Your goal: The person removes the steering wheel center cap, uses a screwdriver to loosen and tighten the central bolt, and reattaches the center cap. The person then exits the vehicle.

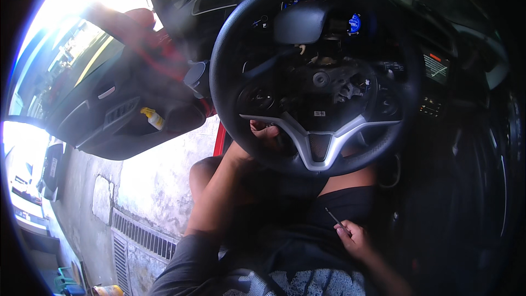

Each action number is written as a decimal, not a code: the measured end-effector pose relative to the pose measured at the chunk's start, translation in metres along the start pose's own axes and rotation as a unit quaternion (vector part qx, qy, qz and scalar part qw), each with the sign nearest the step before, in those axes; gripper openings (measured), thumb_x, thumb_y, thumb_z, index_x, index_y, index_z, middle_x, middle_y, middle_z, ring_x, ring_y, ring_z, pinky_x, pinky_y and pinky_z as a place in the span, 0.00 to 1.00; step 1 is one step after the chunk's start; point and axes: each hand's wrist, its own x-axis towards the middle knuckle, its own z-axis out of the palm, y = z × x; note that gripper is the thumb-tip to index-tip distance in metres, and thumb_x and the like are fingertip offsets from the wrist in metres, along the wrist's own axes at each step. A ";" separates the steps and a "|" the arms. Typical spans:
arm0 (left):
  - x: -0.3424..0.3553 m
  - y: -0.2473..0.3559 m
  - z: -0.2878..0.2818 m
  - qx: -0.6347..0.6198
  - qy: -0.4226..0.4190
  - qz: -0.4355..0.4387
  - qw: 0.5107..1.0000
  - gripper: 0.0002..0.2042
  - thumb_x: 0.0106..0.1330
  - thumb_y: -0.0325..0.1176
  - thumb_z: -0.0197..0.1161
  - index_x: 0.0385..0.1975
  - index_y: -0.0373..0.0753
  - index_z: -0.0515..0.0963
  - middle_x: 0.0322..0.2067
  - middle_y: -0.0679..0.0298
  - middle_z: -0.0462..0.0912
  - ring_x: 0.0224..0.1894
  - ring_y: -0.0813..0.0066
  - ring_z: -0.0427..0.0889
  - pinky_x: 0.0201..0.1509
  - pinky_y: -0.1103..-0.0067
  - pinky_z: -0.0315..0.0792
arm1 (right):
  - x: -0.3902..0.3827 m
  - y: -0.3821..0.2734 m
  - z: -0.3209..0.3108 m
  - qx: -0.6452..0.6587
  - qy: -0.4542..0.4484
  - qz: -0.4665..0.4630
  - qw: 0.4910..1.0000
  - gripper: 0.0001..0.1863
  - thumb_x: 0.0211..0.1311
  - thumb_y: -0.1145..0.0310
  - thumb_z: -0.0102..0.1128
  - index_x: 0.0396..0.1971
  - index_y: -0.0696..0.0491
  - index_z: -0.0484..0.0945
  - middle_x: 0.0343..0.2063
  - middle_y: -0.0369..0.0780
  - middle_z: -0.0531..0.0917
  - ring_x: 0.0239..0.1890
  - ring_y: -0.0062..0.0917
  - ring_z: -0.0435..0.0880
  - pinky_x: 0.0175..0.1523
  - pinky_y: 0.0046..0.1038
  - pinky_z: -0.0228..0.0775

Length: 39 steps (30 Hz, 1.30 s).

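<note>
I sit before a black steering wheel (229, 107) with a silver lower spoke trim (319, 156). Its centre cover is off, leaving a bare hub (321, 79) with a bolt and metal bracketry. My left hand (264, 131) reaches under the wheel's lower left, its fingers curled beside the trim. What they grip there is hidden by the wheel and shadow. Over my lap, my right hand (355, 238) pinches a thin dark rod-like tool (333, 216), its tip pointing up and to the left; its exact kind does not show.
The red car's door (126, 109) stands open on the left, with a yellow-topped white spray bottle (153, 118) in its pocket. Beyond it lie a concrete floor (159, 159) and a drain grate (143, 233). A lit screen (436, 68) glows right of the wheel.
</note>
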 end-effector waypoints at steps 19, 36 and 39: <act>0.000 0.007 0.011 -0.030 -0.037 0.062 0.997 0.15 0.69 0.26 0.72 0.54 0.33 0.85 0.46 0.59 0.90 0.47 0.69 0.89 0.52 0.73 0.83 | 0.003 -0.008 0.003 -0.054 0.029 0.011 0.998 0.13 0.76 0.61 0.62 0.43 0.56 0.87 0.25 0.37 0.85 0.29 0.18 0.82 0.38 0.25 0.74; 0.009 -0.009 -0.011 -0.181 -0.082 0.066 0.978 0.17 0.66 0.23 0.77 0.53 0.34 0.83 0.46 0.64 0.87 0.46 0.75 0.89 0.54 0.71 0.88 | 0.006 0.000 0.013 -0.147 0.065 0.008 0.987 0.10 0.74 0.63 0.66 0.43 0.54 0.88 0.20 0.30 0.76 0.24 0.13 0.72 0.32 0.23 0.66; 0.003 -0.003 -0.010 -0.106 -0.060 0.085 0.989 0.17 0.64 0.23 0.79 0.52 0.35 0.84 0.44 0.67 0.87 0.46 0.78 0.88 0.56 0.76 0.86 | 0.007 -0.002 0.016 -0.157 0.075 -0.008 0.985 0.10 0.74 0.64 0.66 0.42 0.54 0.88 0.20 0.29 0.76 0.24 0.12 0.72 0.32 0.22 0.66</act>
